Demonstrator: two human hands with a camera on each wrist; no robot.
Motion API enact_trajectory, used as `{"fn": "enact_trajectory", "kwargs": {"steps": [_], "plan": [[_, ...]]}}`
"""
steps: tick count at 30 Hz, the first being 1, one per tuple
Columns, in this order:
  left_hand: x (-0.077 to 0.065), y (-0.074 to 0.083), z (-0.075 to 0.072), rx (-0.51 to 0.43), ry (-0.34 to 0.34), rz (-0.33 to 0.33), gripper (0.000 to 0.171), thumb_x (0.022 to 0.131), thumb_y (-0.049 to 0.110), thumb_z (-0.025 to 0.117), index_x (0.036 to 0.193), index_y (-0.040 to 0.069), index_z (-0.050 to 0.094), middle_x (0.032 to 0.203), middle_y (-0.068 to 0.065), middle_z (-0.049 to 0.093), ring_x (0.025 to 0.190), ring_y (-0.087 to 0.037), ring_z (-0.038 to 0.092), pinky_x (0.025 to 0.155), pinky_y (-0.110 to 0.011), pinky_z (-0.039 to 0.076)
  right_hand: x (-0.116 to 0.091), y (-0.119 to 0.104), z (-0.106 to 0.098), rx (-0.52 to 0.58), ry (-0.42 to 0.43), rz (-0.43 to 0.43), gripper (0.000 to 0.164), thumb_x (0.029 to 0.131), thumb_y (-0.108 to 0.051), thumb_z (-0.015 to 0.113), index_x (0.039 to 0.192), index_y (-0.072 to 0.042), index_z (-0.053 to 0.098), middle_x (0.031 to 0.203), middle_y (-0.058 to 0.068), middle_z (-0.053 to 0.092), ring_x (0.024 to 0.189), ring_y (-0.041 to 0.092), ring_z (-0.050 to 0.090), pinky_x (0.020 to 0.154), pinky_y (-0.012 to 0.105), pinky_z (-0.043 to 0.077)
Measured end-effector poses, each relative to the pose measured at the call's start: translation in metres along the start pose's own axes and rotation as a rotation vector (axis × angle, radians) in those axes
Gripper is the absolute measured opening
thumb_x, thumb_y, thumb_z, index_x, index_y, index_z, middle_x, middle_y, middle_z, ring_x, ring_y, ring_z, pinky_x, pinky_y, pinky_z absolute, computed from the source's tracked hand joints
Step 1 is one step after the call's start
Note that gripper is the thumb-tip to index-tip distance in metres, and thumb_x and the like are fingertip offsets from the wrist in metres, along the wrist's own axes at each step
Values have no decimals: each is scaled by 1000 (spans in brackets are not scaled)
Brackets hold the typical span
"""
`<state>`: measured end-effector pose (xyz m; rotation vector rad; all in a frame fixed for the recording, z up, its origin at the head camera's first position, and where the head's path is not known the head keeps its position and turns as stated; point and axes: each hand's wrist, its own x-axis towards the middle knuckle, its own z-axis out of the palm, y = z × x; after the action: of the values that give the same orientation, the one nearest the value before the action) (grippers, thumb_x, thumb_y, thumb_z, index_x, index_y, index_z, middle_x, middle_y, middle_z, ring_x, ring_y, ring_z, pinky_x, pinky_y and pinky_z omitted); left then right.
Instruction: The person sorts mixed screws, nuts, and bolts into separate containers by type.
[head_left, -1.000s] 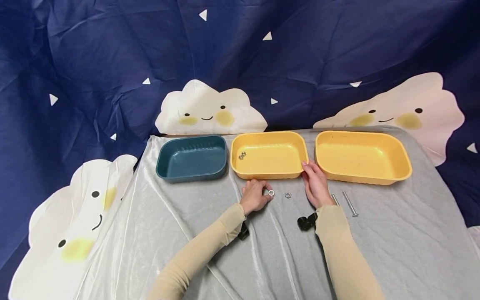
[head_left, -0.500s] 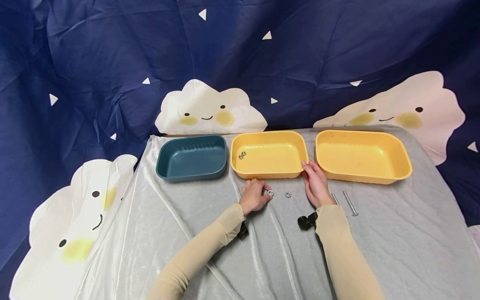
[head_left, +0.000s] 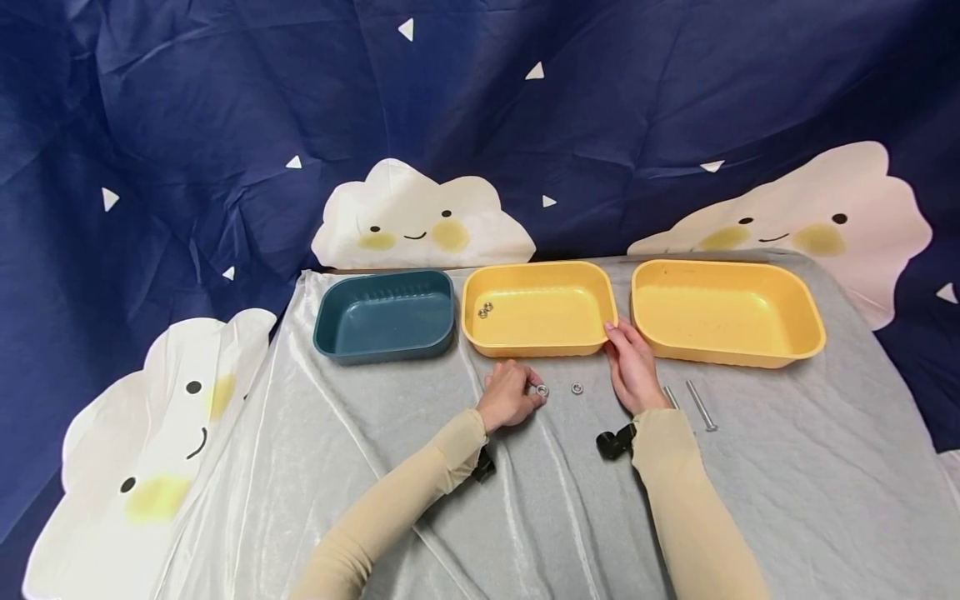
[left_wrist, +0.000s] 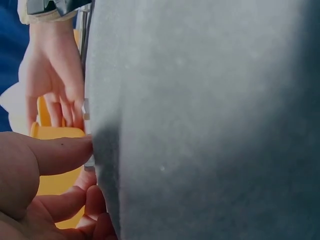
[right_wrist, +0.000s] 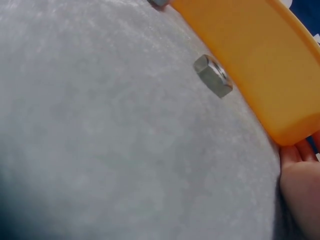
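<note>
In the head view my left hand (head_left: 508, 395) pinches a hex nut (head_left: 542, 390) between thumb and fingertips, close over the grey cloth in front of the middle yellow bin (head_left: 540, 350). The left wrist view shows the thumb (left_wrist: 65, 154) over the edge of this nut, most of it hidden. A second hex nut (head_left: 577, 388) lies on the cloth between the hands; the right wrist view has this nut (right_wrist: 214, 76) beside the bin's wall. My right hand (head_left: 633, 367) touches the middle bin's near right corner with extended fingers. Two small nuts (head_left: 485, 311) sit inside that bin.
A dark teal bin (head_left: 384, 354) stands to the left and a larger yellow bin (head_left: 727, 354) to the right, in one row. Two bolts lie right of my right wrist, one bolt (head_left: 701, 407) in full view, the other partly hidden by the sleeve.
My left hand, with the nut, has shifted very slightly toward the near side. The right hand, the bins and the other nuts and bolts stay where they were.
</note>
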<state>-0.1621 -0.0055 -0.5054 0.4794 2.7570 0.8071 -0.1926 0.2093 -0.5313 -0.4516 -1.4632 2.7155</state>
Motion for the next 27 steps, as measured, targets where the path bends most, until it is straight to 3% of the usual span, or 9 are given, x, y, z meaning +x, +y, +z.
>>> {"fn": "enact_trajectory", "kwargs": {"steps": [8, 15, 21, 27], "plan": [[-3, 3, -4, -32, -10, 9, 14, 82, 25, 75, 92, 16, 71, 88, 3, 52, 92, -16, 44, 77, -28, 32, 0, -1, 0, -15, 9, 3, 54, 96, -19, 59, 143, 0, 39, 140, 4, 44, 129, 12, 42, 114, 25, 30], [-6, 5, -13, -174, -1, 32, 14, 81, 20, 76, 92, 15, 71, 89, 1, 51, 86, -13, 38, 77, -24, 31, -1, 0, 0, -25, 17, 0, 56, 96, -19, 59, 144, 1, 37, 144, 8, 40, 131, 15, 39, 114, 26, 29], [-6, 4, -20, -229, 71, 57, 16, 78, 18, 77, 93, 12, 72, 95, -3, 59, 87, -12, 45, 79, -24, 36, 0, 0, 0, -17, -1, -1, 57, 97, -18, 58, 145, 2, 35, 144, 7, 39, 134, 16, 36, 117, 28, 25], [-7, 3, -23, -258, 143, 39, 17, 77, 19, 76, 92, 12, 71, 94, -5, 61, 85, -14, 51, 76, -21, 39, -2, -1, 0, -24, 7, -2, 57, 96, -20, 59, 145, 0, 37, 144, 6, 39, 135, 16, 37, 117, 28, 26]]}}
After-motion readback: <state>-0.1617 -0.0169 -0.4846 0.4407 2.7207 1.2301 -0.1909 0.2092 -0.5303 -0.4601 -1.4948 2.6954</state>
